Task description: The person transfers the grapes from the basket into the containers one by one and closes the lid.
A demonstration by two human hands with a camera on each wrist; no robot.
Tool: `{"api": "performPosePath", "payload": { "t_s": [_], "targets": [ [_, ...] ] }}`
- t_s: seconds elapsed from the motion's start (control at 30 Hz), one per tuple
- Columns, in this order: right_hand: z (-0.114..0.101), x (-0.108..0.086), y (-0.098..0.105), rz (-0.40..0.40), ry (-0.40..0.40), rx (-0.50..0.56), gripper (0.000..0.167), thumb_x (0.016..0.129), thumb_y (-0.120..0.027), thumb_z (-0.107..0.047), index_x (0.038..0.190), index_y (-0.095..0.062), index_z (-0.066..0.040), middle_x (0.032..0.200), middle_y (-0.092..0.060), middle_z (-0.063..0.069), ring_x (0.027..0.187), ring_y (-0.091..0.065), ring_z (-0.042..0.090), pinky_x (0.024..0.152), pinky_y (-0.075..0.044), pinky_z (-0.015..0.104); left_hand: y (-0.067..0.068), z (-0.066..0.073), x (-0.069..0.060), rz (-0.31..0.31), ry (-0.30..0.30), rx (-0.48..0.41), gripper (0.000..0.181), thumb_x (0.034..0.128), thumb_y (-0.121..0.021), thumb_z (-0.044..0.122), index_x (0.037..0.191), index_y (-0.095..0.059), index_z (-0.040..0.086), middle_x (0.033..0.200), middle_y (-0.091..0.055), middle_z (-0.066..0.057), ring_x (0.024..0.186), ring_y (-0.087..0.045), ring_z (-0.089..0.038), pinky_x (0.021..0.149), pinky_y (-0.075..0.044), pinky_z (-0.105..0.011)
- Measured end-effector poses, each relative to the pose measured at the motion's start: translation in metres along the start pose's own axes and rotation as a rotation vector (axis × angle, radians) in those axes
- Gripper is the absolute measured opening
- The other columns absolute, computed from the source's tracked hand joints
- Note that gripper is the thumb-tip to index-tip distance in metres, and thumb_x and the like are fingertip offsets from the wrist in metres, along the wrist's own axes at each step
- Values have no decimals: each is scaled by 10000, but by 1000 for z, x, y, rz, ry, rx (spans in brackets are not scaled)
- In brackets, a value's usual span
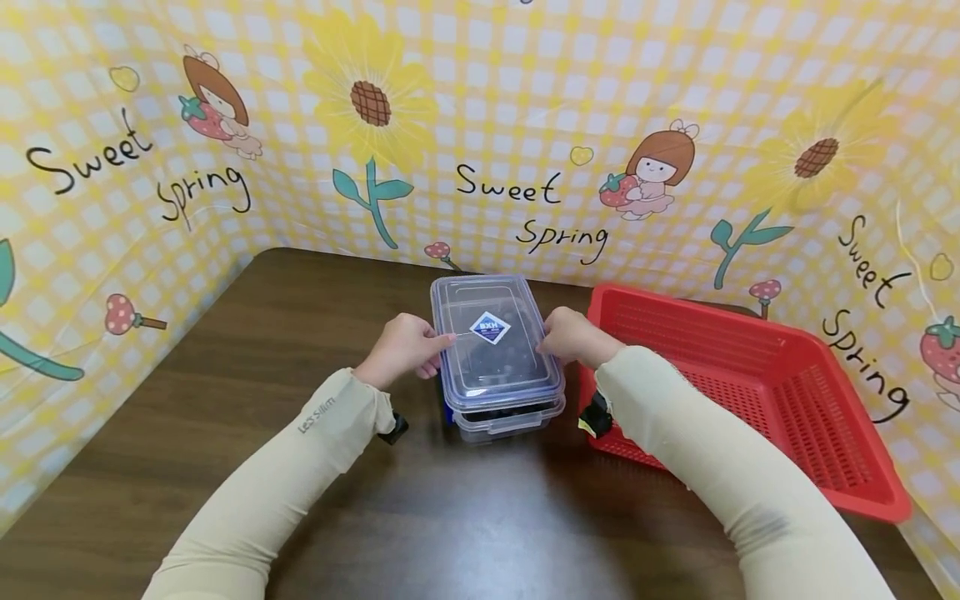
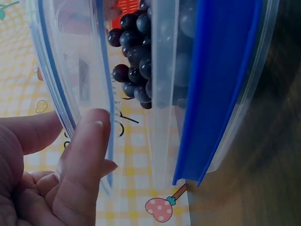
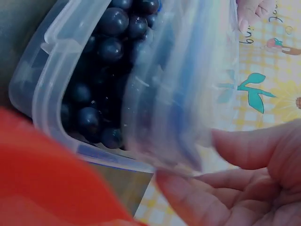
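A clear plastic lid [image 1: 495, 362] with a blue seal and a diamond-shaped label [image 1: 491, 327] is over a clear plastic container [image 1: 504, 427]. Dark round grapes [image 2: 137, 56] fill the container. On its left side hangs a blue locking flap [image 2: 223, 89]. My left hand [image 1: 403, 346] pinches the lid's left edge between thumb and fingers. The opposite edge is pinched by my right hand [image 1: 576, 335]. Both wrist views show a gap between lid and container, with grapes visible through it. In the right wrist view the lid's edge is blurred.
Close on the container's right stands a red plastic basket [image 1: 780, 492] with perforated sides, partly behind my right forearm. A brown wooden table [image 1: 187, 400] lies under everything. Yellow checked cloth [image 1: 480, 108] with printed flowers forms the walls behind and at both sides.
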State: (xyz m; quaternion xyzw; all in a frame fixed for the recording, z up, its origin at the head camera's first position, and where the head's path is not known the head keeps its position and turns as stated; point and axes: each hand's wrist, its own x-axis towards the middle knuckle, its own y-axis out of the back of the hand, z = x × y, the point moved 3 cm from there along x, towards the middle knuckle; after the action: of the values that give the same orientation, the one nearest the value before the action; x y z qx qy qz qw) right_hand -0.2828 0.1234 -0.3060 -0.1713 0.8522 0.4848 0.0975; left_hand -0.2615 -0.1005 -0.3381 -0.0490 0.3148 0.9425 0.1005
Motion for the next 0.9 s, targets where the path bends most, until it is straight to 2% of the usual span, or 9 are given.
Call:
{"api": "performPosePath", "payload": {
  "t_s": [0.07,0.13,0.23,0.37,0.43,0.57,0.73,0.9],
  "targets": [
    [-1,1,-1,-8,-22,-40,123,871,-595,-10,756,-605,33,645,-523,74,606,-539,199,598,-525,309,-3,-2,1,1,3,-10,348,933,-637,235,745,-669,-56,566,-619,-76,450,-578,-105,489,-534,-267],
    [-1,3,-3,-21,-36,-63,129,861,-569,10,733,-560,11,647,-503,72,618,-544,213,590,-528,308,-7,-4,1,2,9,-24,352,930,-643,235,730,-664,-53,559,-615,-74,445,-577,-108,493,-538,-279],
    [-2,6,-6,-54,-65,-100,52,857,-528,38,822,-565,24,710,-515,94,664,-548,229,665,-561,350,-11,-6,1,0,13,-44,354,926,-649,233,715,-660,-51,549,-610,-72,436,-574,-109,512,-551,-315],
    [-2,11,-10,-100,-91,-144,171,871,-513,51,1025,-585,65,851,-571,140,747,-576,257,745,-565,405,-15,-9,2,4,25,-62,351,921,-655,227,702,-656,-48,533,-601,-67,422,-565,-104,526,-558,-344],
    [-3,14,-11,-115,-111,-171,207,884,-519,48,1076,-592,79,906,-592,164,779,-598,273,754,-563,411,-17,-11,3,-1,35,-75,346,919,-657,224,710,-660,-51,532,-599,-66,419,-563,-103,527,-559,-349],
    [-4,19,-11,-146,-141,-223,221,897,-551,42,1110,-595,80,971,-610,185,829,-622,288,750,-562,410,-20,-15,4,-21,63,-101,335,918,-661,230,748,-669,-58,547,-601,-71,426,-566,-106,539,-562,-350],
    [-7,25,-14,-183,-133,-292,220,905,-545,28,1112,-591,85,984,-612,190,845,-637,293,728,-567,383,-21,-17,6,-12,82,-94,325,917,-664,226,762,-668,-59,549,-599,-77,422,-562,-111,546,-562,-351],
    [-7,26,-18,-218,-125,-336,232,903,-544,37,1122,-591,97,1011,-625,206,817,-642,286,692,-572,351,-23,-17,6,-35,91,-87,319,922,-657,217,765,-667,-60,537,-592,-72,418,-557,-110,553,-564,-356]
  ]
}}
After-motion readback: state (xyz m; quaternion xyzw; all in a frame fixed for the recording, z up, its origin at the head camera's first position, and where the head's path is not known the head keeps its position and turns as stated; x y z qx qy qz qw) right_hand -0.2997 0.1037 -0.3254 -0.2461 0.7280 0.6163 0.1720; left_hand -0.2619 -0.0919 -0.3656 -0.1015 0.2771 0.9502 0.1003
